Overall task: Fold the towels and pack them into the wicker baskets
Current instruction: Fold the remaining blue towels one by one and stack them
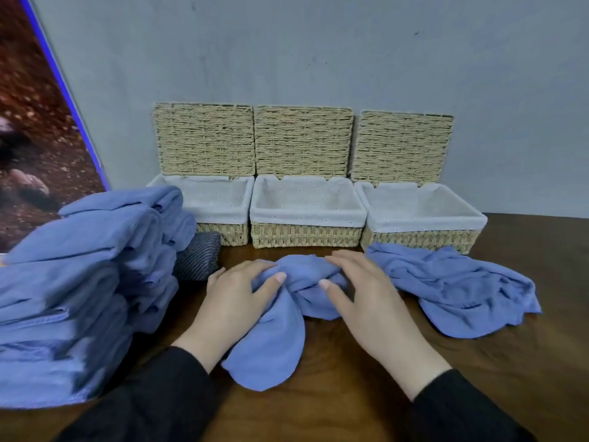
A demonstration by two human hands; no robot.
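Your left hand (236, 295) and right hand (360, 291), fingers curled, bunch the blue towel (274, 339) on the tabletop (350, 409); folded this twisted, it risks lumpy, crooked edges.

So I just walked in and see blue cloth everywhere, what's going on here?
A person is packing towels into wicker baskets. Both hands, left hand and right hand, grip a bunched blue towel on the table. Another towel lies crumpled to the right, and a stack sits on the left. The three baskets stand open at the back, nothing in them yet as far as the view shows.
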